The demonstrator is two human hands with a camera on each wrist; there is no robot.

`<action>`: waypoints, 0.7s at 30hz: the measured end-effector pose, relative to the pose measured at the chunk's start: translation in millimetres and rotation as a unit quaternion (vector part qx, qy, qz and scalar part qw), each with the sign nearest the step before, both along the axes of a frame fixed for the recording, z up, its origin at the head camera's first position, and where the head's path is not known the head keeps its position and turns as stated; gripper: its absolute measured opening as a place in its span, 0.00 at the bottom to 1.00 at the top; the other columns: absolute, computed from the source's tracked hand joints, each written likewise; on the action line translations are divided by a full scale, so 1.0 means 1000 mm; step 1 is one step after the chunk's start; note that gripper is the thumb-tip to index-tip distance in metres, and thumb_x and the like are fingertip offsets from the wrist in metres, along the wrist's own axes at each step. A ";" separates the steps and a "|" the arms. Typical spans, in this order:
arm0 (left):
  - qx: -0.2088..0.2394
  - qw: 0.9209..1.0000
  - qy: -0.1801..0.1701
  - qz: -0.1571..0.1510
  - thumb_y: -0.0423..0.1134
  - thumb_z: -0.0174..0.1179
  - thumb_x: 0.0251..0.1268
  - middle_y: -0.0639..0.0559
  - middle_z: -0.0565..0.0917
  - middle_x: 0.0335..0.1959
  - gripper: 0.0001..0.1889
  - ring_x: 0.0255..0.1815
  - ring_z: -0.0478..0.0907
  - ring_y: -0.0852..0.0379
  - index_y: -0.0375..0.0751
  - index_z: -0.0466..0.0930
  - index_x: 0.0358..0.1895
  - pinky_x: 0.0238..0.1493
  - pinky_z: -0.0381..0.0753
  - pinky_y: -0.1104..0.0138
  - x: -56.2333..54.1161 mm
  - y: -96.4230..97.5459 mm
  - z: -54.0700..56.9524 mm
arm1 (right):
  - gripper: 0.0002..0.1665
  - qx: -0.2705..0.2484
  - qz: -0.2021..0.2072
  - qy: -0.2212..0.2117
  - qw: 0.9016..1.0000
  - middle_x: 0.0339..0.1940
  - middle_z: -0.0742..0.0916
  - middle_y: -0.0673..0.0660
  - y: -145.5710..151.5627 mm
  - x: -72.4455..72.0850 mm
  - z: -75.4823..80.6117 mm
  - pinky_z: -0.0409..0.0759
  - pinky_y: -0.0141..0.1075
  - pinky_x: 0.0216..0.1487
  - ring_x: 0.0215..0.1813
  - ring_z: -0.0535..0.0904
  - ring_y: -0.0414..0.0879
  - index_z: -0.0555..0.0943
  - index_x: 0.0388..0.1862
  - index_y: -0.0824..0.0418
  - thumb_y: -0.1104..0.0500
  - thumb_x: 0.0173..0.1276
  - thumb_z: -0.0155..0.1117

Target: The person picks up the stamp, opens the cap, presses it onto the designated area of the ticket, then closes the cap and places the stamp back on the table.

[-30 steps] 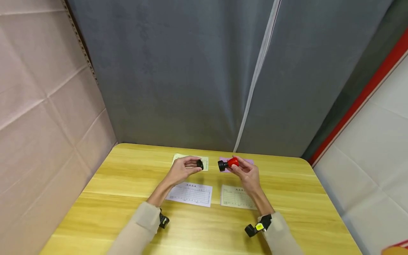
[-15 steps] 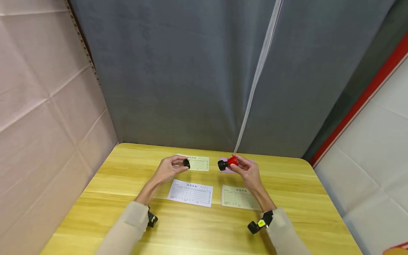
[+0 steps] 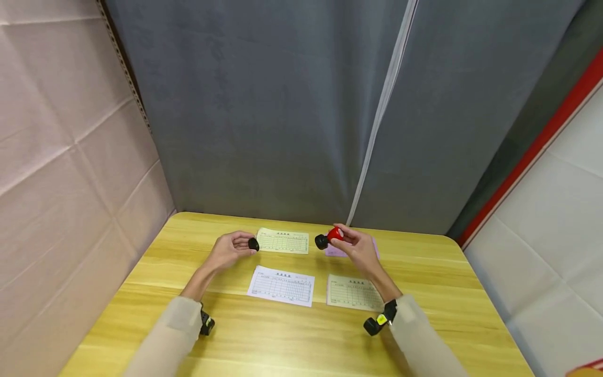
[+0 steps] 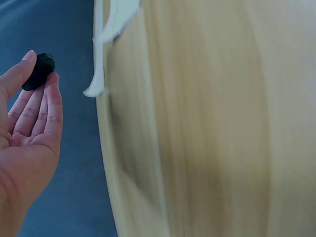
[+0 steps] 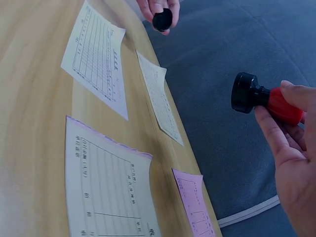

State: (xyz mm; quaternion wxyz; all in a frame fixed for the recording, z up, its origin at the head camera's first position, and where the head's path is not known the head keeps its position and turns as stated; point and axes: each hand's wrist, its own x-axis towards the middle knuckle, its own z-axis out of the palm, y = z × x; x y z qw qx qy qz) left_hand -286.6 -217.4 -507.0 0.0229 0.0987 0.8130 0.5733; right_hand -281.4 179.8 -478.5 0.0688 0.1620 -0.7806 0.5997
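The stamp (image 5: pixel 262 97) was off the table (image 3: pixel 282 335), its red handle pinched between the thumb and fingers of the right hand (image 3: pixel 361 252), black end toward the left hand (image 3: pixel 231 250). It looked light, stiff and slick, probably hard plastic, best held by that rounded handle. The left thumb and fingertips pinched the cap (image 4: pixel 39 72), likely just as light and easily dropped. The stamp's end face could not be made out; the right hand hid part of the pink slip (image 5: pixel 195 202).
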 end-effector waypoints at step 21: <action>-0.190 0.981 0.012 0.044 0.27 0.78 0.58 0.30 0.87 0.53 0.24 0.56 0.86 0.34 0.27 0.84 0.59 0.57 0.87 0.48 0.002 -0.043 -0.017 | 0.27 0.079 0.006 0.028 0.996 0.60 0.89 0.67 -0.024 -0.029 0.006 0.89 0.45 0.58 0.57 0.89 0.60 0.86 0.65 0.64 0.66 0.67 0.78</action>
